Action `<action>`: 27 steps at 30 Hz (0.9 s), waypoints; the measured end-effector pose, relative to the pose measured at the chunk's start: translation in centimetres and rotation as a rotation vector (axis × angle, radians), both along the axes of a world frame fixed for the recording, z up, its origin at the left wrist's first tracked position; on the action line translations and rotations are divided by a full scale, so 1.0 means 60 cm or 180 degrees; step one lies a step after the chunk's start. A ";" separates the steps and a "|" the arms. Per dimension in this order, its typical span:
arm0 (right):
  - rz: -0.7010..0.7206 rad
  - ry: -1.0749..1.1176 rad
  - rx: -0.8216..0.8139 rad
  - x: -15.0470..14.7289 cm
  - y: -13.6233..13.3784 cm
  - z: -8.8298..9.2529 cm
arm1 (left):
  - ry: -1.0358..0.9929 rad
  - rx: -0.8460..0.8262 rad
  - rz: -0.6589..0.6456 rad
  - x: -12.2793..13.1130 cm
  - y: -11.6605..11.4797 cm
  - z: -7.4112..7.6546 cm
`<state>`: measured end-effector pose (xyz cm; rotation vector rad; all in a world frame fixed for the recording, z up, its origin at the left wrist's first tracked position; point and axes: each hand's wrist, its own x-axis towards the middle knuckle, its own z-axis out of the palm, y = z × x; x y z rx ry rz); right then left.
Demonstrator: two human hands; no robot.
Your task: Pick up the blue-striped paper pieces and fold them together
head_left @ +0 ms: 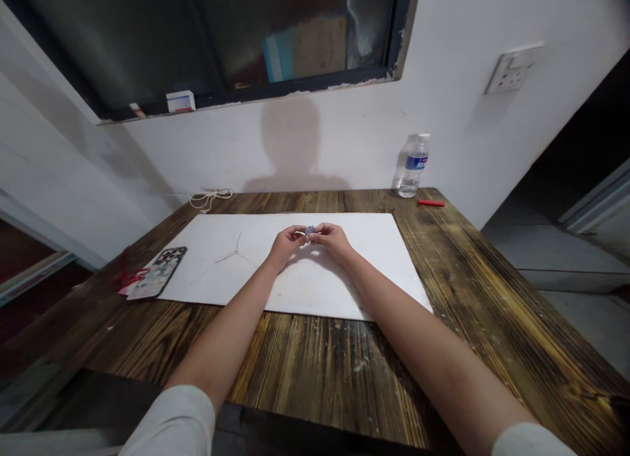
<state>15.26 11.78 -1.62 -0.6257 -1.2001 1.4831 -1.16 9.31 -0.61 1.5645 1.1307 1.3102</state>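
Over the white board (344, 292), a small blue-grey knobbly piece (310, 230) sits between the fingertips of both hands. My left hand (288, 245) pinches it from the left, fingers closed. From the right, my right hand (332, 238) grips it with thumb and fingers pressed together. The piece is too small to make out its exact kind, and fingertips cover part of it. Thin dark strands (236, 251), like wire or thread, lie on the board left of my left hand.
A tray of small round pieces (160, 272) lies at the board's left end, beside red strands (132, 279). At the wooden table's (305, 364) back are a white cable (209, 197), a water bottle (414, 167) and a red stick-like object (431, 203). A wall stands behind.
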 end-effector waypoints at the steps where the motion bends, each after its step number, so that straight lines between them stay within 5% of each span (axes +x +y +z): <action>1: -0.0044 0.0010 -0.0034 0.000 0.001 -0.002 | 0.0041 0.0023 -0.0014 0.001 -0.001 0.001; 19: -0.0157 0.0009 0.0100 -0.006 0.005 -0.009 | 0.0087 0.0011 -0.0275 0.013 -0.019 0.027; 27: -0.0424 -0.0302 0.0405 -0.009 0.005 -0.007 | -0.0123 -0.0167 -0.0056 0.008 -0.006 0.013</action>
